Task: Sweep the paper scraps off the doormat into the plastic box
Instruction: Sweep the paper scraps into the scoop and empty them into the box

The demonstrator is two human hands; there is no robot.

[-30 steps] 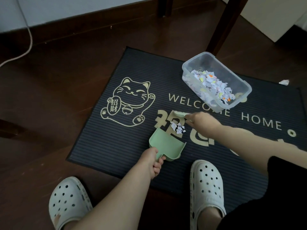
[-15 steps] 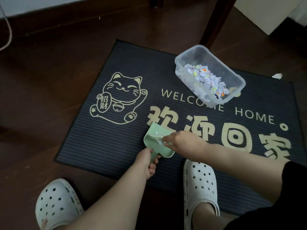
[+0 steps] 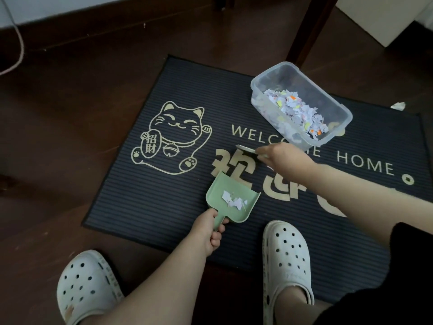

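We see a dark brown wooden floor (image 3: 70,118) in dim light. Along the top edge runs a dark baseboard (image 3: 98,18) under a pale wall (image 3: 46,8), and a light cable (image 3: 20,43) hangs down at the far left. A dark wooden furniture leg (image 3: 311,31) slants at upper right, beside a white cabinet (image 3: 384,17).

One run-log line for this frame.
left hand grips green plastic dustpan, paper scraps inside | right hand holds small brush | clear plastic box part-filled
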